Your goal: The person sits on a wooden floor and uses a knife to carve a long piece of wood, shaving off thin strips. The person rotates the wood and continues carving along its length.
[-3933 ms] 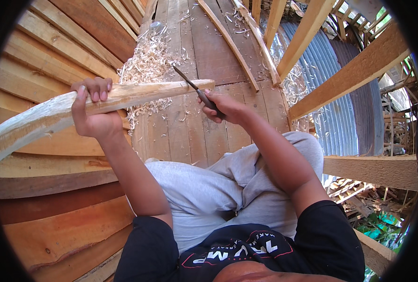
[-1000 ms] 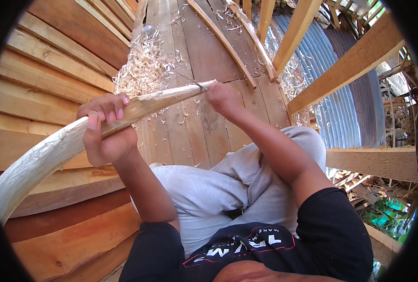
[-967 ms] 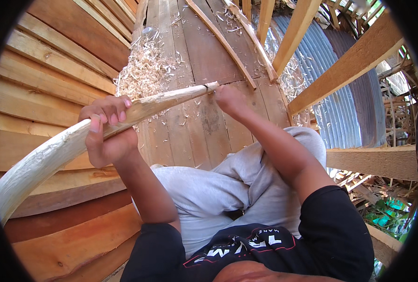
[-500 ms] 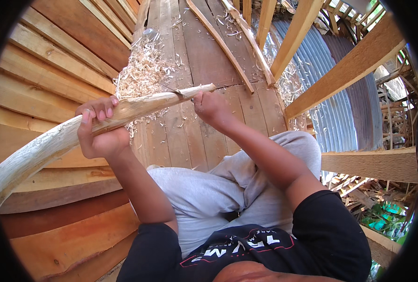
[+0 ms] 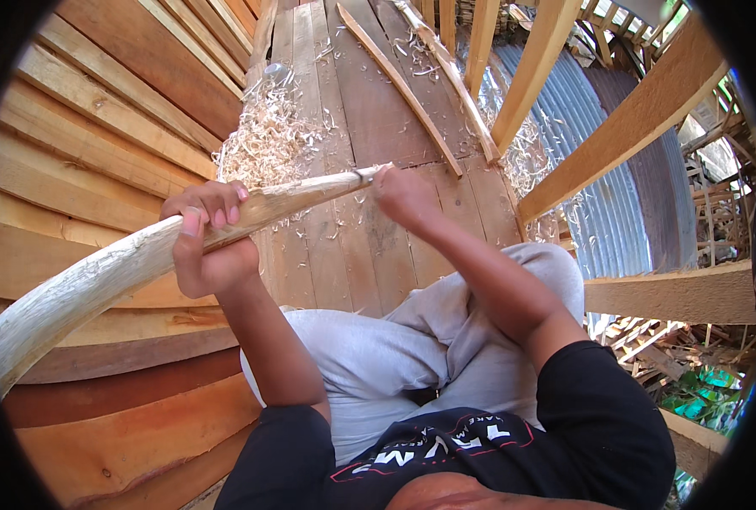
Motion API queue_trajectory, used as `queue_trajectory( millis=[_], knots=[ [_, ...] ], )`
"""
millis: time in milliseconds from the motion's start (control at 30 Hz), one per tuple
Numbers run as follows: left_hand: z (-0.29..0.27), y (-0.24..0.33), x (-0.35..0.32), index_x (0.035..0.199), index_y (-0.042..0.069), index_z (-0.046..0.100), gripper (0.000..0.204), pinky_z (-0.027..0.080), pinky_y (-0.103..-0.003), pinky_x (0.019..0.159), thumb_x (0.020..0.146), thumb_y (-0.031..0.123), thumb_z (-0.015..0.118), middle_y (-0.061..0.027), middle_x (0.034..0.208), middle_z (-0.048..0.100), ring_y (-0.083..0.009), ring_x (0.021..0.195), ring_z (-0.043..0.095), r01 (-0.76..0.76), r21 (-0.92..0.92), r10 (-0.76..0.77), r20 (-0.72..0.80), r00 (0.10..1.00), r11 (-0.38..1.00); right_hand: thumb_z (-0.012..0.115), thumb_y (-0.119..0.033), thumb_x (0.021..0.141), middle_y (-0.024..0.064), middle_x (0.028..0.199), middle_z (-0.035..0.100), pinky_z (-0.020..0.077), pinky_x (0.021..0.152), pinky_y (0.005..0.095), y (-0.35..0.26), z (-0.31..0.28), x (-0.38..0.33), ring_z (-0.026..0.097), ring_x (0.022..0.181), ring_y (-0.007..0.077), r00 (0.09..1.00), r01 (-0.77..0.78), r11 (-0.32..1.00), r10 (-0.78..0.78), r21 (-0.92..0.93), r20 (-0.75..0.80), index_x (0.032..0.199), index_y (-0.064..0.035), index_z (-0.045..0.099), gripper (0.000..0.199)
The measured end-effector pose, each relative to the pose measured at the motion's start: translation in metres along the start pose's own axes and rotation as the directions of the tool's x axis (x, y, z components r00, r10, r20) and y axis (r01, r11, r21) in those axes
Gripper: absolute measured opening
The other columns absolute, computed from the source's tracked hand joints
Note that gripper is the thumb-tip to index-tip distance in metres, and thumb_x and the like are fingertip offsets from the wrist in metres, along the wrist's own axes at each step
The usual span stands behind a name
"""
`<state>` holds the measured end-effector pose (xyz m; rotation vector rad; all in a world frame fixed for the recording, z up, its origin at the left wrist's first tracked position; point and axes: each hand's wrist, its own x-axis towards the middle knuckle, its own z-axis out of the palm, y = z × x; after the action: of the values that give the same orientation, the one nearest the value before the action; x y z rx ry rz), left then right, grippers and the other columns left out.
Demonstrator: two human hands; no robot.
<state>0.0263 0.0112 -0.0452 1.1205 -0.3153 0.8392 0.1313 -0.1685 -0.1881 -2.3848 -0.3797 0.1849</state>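
Note:
A long pale peeled wooden pole (image 5: 106,272) slants from the lower left up to its thin end at the middle, shaved smoother toward that end. My left hand (image 5: 212,242) is wrapped round the pole, the thumb and fingertips showing over the top. At the thin end my right hand (image 5: 403,195) is closed in a fist on a knife (image 5: 363,178). Only a short dark bit of blade shows, lying across the pole near its tip; the handle is hidden in the fist.
A heap of curled wood shavings (image 5: 267,140) lies on the plank floor (image 5: 378,136) against the wooden plank wall (image 5: 97,127). Two thin wooden strips (image 5: 403,85) lie farther ahead. Wooden railing posts (image 5: 535,72) stand at the right, with corrugated metal sheeting (image 5: 582,153) beyond.
The knife has slid along the pole to its thin end, my right hand moving slightly right and down. My left hand and the pole have shifted a little to the right.

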Motion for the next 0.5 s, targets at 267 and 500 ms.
queue_trajectory(
  millis=[267, 500],
  knots=[
    [-0.001, 0.001, 0.002, 0.073, 0.011, 0.046, 0.016, 0.038, -0.038, 0.074, 0.079, 0.024, 0.053, -0.0025, 0.066, 0.040, -0.0163, 0.066, 0.040, 0.028, -0.015, -0.029, -0.045, 0.999, 0.999, 0.033, -0.032, 0.097, 0.0245, 0.078, 0.064, 0.0483, 0.070, 0.0533, 0.052, 0.016, 0.022, 0.062, 0.073, 0.0446, 0.999, -0.032, 0.997, 0.029, -0.063, -0.043, 0.077, 0.0016, 0.066, 0.051],
    [-0.013, 0.012, 0.002, 0.072, 0.008, 0.045, 0.017, 0.040, -0.039, 0.071, 0.077, 0.021, 0.054, -0.0049, 0.064, 0.042, -0.0181, 0.062, 0.042, -0.002, 0.000, 0.002, 0.033, 0.999, 1.000, 0.033, -0.029, 0.096, 0.0264, 0.086, 0.065, 0.0499, 0.078, 0.0513, -0.073, -0.020, -0.014, 0.063, 0.084, 0.0441, 0.987, 0.096, 0.994, -0.090, -0.043, 0.134, 0.080, 0.0021, 0.066, 0.048]
  ],
)
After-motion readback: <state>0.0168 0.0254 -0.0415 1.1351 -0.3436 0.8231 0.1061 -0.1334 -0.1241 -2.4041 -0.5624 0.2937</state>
